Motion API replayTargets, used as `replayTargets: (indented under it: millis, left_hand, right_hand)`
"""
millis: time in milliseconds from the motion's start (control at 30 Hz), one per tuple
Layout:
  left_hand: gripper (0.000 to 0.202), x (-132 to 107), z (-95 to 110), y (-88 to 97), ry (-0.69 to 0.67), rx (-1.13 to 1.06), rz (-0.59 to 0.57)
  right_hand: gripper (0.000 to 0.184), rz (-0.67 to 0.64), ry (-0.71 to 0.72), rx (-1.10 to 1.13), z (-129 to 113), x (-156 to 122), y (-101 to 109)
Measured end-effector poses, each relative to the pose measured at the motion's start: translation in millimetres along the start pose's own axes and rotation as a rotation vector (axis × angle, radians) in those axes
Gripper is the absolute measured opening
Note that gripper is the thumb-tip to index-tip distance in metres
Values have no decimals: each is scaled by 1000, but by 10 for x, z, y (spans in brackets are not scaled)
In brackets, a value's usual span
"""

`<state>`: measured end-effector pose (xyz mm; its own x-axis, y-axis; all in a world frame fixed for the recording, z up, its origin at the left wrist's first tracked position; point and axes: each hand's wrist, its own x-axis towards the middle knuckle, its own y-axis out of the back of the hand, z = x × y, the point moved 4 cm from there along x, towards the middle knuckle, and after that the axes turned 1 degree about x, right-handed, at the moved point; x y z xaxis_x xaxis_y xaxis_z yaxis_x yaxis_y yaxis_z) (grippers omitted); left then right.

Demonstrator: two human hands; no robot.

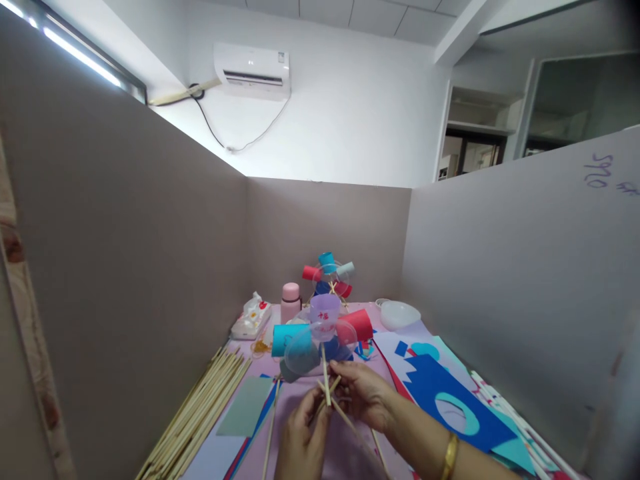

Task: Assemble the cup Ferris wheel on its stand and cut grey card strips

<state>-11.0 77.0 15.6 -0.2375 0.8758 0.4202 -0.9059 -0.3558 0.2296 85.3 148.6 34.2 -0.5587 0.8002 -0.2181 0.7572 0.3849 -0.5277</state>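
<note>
Wooden sticks (326, 371) cross between the two hands, low and near the middle of the view. From the crossing, one stick runs away from the person, its long axis pointing nearly straight to the wheel (301, 351), a clear disc carrying coloured tubes just beyond the fingers. The left hand (306, 433) grips the crossing from below and left; the right hand (365, 393) reaches in from the right, thumb and fingers pinched at the same joint, its fingertips partly hidden. Both are about equally near the joint; the right sits slightly closer to the wheel.

At the wheel's top, a purple cup (324, 307) bears a red character, seemingly 福. A dark mark on the cyan tube (287, 341) cannot be read.

Around these, a stick bundle (200, 413) and grey card (245, 407) lie to the left, a cut blue sheet (425, 383) to the right. Farther back are a tissue pack (251, 320), pink bottle (291, 305), second wheel (327, 268) and white bowl (400, 315). Purple handwriting on the right partition (500, 267) is too skewed to read surely; no brand is legible.
</note>
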Motion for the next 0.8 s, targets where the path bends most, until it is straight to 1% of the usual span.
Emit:
replayTargets:
  millis: [100, 267, 367, 500, 633, 700, 800]
  left_hand:
    - [36, 7, -23, -7, 21, -39, -6]
    - [39, 16, -109, -7, 46, -122, 1]
    - [41, 12, -141, 10, 71, -103, 9]
    - [45, 2, -120, 41, 106, -63, 36]
    - [47, 8, -66, 84, 127, -4, 56]
    - [47, 19, -37, 103, 129, 16, 50]
    - [46, 33, -2, 121, 125, 37, 49]
  right_hand:
    - [24, 9, 12, -15, 3, 3, 17]
    - [27, -8, 43, 4, 22, -47, 2]
    - [28, -15, 79, 7, 55, -82, 21]
    - [30, 26, 147, -52, 96, -110, 136]
    - [30, 42, 261, -129, 88, -172, 215]
    - [28, 25, 345, -174, 79, -214, 212]
    - [24, -3, 461, -331, 97, -258, 177]
